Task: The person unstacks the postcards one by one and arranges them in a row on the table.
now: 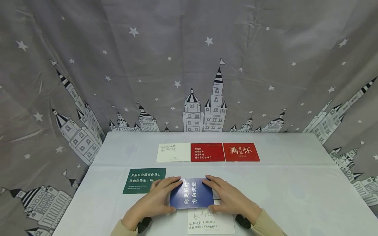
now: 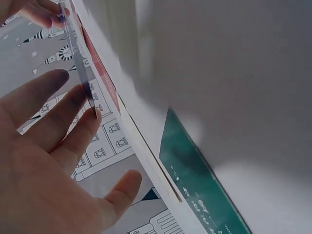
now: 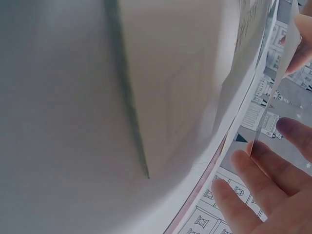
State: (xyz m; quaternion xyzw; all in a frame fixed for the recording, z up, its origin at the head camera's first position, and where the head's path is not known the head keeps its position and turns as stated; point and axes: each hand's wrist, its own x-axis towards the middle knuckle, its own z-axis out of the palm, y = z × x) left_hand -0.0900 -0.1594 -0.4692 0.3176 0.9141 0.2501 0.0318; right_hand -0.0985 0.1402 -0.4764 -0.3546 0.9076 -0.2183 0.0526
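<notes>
A blue card (image 1: 191, 194) with white characters is raised above the table, its writing turned sideways. My left hand (image 1: 159, 197) pinches its left edge between fingers and thumb. On the opposite edge, my right hand (image 1: 229, 198) holds it the same way. Both wrist views show the card nearly edge-on, with fingertips of the left hand (image 2: 44, 146) and right hand (image 3: 273, 190) at its corners. Beneath it lies a white card with handwriting (image 1: 211, 223), partly covered. A green card (image 1: 144, 180) sits beside my left hand, its right corner behind the fingers.
Along the back of the white table (image 1: 295, 190) three cards form a row: a white handwritten card (image 1: 173, 154), a red card (image 1: 207, 153) and another red card (image 1: 241, 152). A grey curtain (image 1: 189, 42) printed with castles and stars hangs behind.
</notes>
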